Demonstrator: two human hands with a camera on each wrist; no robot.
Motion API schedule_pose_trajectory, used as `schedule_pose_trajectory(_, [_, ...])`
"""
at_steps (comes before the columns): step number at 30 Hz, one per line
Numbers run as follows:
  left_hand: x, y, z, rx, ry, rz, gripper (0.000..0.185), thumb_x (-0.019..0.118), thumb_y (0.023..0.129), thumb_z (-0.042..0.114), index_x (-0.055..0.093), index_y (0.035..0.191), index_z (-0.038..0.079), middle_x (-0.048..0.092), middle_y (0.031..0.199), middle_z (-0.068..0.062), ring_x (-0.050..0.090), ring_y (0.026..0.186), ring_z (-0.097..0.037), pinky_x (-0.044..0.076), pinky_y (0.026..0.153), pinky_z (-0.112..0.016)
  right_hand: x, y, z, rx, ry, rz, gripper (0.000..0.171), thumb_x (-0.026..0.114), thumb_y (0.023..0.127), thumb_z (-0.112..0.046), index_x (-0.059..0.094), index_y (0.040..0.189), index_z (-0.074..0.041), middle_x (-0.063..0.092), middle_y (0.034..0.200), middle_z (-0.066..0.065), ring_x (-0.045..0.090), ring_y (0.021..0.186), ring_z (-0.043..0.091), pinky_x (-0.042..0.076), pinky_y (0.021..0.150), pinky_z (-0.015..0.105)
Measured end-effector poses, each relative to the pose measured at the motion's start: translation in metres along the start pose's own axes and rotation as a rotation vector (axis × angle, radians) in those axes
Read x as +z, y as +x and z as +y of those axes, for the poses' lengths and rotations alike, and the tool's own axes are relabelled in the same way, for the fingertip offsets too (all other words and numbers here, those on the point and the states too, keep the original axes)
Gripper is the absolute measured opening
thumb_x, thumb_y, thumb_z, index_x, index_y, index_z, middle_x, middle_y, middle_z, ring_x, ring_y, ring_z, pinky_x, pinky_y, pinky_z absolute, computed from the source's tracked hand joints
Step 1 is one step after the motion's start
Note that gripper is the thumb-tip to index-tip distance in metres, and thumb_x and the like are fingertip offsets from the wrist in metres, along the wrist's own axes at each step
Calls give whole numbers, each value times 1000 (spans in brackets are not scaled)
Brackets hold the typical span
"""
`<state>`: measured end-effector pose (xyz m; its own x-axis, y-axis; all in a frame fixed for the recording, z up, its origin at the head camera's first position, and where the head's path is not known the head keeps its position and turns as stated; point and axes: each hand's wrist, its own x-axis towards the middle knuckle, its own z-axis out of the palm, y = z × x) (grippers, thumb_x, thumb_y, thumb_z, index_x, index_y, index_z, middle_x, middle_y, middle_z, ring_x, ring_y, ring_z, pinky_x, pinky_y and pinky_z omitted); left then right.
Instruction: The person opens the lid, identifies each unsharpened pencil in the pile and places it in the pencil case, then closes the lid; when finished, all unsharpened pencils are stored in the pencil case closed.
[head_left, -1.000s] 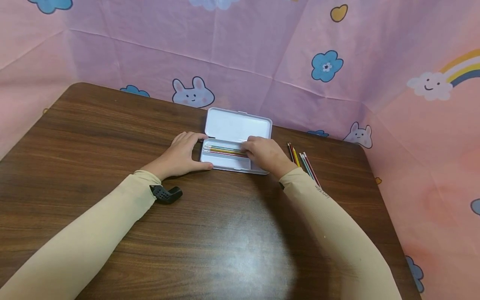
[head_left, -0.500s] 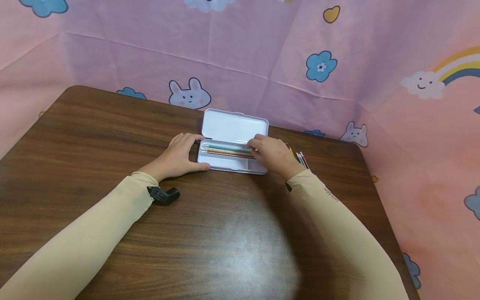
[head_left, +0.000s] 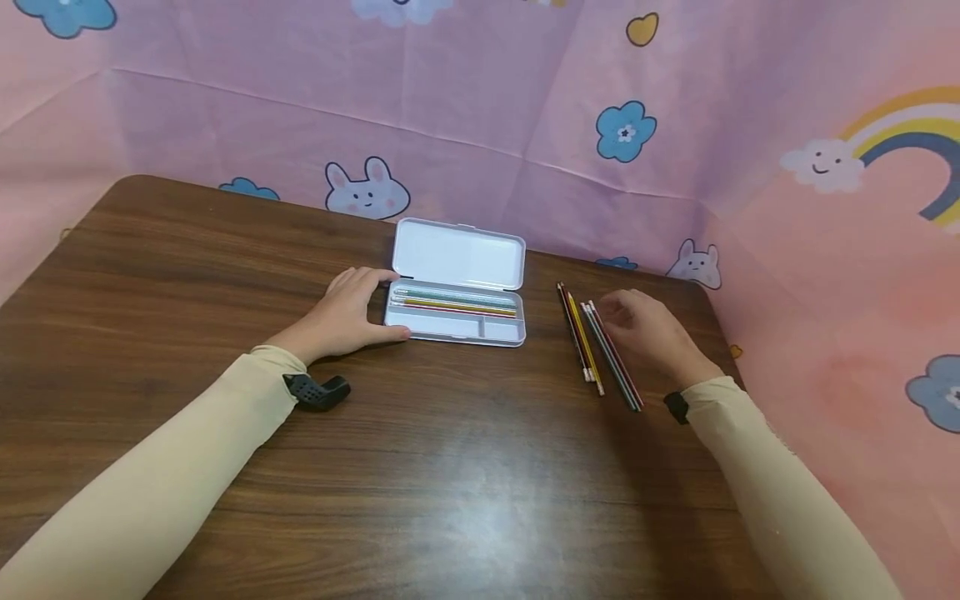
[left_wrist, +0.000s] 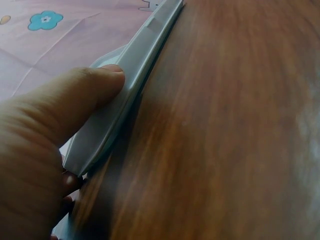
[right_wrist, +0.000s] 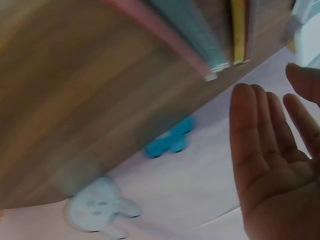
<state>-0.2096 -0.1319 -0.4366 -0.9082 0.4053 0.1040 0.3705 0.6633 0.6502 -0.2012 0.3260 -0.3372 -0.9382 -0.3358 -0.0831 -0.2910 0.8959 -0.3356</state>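
Left hand (head_left: 347, 312) grips the left end of the white pencil case (head_left: 454, 329), thumb along its near edge and fingers round the far corner; the left wrist view shows the thumb pressed flat on the case's rim. That case sits just above the middle of the frame, its lid (head_left: 458, 254) thrown back toward the pink cloth wall (head_left: 525, 108), and a few coloured pencils (head_left: 457, 302) lie lengthwise in its long back slot. Right hand (head_left: 651, 335), released with fingers straight and holding nothing, hovers at centre right beside the loose pencils (head_left: 596, 343) fanned on the brown table (head_left: 420, 467). Bare tabletop fills the lower half; the table's right edge runs close past the loose pencils.
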Motion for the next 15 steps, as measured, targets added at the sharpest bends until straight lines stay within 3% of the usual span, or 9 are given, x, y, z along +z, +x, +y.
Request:
schedule_pose_trajectory(9, [-2, -2, 1, -12, -2, -7, 97, 81, 83, 60, 40, 154, 7, 43, 153, -16, 36, 141, -34, 18, 122, -58, 9, -34, 39, 177, 81, -83, 38, 68, 100, -16, 59, 135, -2, 67, 126, 21, 66, 113, 37, 54, 93, 55])
schedule_pose_trajectory(15, [-2, -1, 1, -8, 2, -8, 97, 81, 83, 59, 40, 154, 8, 43, 153, -15, 36, 142, -33, 18, 122, -57, 16, -43, 45, 223, 175, -110, 35, 69, 100, -14, 61, 132, -2, 68, 119, 20, 69, 96, 26, 60, 77, 38])
